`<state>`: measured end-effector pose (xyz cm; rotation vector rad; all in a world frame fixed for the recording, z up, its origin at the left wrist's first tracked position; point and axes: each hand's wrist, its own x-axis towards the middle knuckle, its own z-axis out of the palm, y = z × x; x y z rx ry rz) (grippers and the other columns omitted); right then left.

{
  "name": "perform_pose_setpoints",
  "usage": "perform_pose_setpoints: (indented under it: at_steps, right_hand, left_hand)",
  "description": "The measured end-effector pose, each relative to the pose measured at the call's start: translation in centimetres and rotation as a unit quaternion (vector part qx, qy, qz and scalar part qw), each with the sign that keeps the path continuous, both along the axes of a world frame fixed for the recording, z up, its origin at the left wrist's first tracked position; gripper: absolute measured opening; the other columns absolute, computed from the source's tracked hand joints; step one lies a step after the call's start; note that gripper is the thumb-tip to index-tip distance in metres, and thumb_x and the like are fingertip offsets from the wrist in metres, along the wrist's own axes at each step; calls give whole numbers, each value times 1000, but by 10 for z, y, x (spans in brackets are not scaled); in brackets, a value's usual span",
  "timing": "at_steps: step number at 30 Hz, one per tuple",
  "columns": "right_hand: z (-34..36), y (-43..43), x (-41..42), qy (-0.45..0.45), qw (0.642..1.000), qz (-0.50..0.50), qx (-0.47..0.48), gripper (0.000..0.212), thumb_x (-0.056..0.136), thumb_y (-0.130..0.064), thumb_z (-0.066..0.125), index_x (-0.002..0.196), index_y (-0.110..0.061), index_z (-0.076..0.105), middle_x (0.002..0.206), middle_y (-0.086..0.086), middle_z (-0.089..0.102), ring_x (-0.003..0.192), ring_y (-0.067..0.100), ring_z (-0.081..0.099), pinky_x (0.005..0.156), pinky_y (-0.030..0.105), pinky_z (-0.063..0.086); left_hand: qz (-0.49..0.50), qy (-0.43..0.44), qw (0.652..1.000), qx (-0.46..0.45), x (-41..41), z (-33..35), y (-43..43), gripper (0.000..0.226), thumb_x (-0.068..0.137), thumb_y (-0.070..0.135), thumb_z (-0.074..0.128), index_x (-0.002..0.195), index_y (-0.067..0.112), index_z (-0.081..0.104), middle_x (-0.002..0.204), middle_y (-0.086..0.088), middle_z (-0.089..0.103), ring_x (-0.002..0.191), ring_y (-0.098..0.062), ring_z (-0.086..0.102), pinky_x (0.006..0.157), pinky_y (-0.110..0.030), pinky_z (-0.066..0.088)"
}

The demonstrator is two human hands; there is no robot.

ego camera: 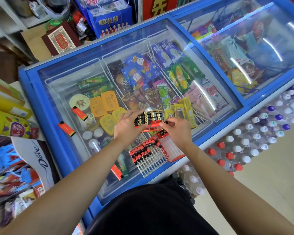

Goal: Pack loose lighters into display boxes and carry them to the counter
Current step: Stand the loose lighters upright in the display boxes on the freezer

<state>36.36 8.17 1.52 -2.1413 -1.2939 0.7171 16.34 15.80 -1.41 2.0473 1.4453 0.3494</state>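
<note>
Lighters (148, 117) are going into the box (151, 126) right now — rows of black tops are standing upright in it, nearly full by the look of it. The left hand (126, 128) is gripping the box's left end, fingers closed over the edge, holding it just above the freezer lid (61, 92). The right hand (177, 131) is pinching one lighter at the box's near right corner, feeding it in. Just below, a white tray (148, 156) on the lid is holding more lighters in its slots, with a second clear box (171, 149) lying beside it. Three loose lighters are lying on the glass: two (79, 113) (66, 128) out left, one (117, 172) near the front edge. So this looks like the packing step, carrying not yet begun. Next, I'd say, the pinched lighter needs seating upright in a free slot, then the strays need collecting.
</note>
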Motion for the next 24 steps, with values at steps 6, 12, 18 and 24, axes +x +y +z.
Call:
perform_pose_setpoints:
  at_steps: [6, 12, 18, 24]
  right_hand:
    - [-12, 3, -15, -45, 998, 33, -3, 23, 87, -37, 75, 93, -14, 76, 71, -4, 70, 57, 8, 59, 54, 14, 40]
    - [-12, -2, -16, 31, 997, 56, 31, 32, 92, -18, 72, 124, -15, 69, 98, -3, 74, 79, 0, 62, 80, 13, 53]
    - [-23, -18, -17, -127, 972, 164, 107, 28, 89, -15, 70, 117, -12, 71, 114, 1, 70, 107, 22, 52, 93, 32, 44]
    - [-30, -34, -23, -143, 970, 194, 34, 34, 96, -25, 60, 129, -19, 64, 140, 3, 56, 129, 25, 45, 103, 45, 38]
  left_hand:
    - [-3, 5, 1000, -3, -1, 4, -1, 58, 88, 55, 68, 142, 43, 51, 136, 20, 53, 126, -9, 47, 77, -27, 41]
    - [-5, 6, 1000, 4, -1, 4, 0, 58, 87, 55, 69, 141, 42, 52, 135, 20, 54, 125, -11, 49, 80, -28, 45]
    - [-13, 3, 1000, -5, -2, 4, 0, 62, 87, 54, 69, 144, 41, 49, 139, 18, 52, 129, -12, 48, 88, -36, 52]
    - [-41, -93, 993, -63, -36, 4, 1, 74, 91, 35, 72, 154, 44, 33, 161, 12, 31, 86, -7, 62, 83, -32, 56]
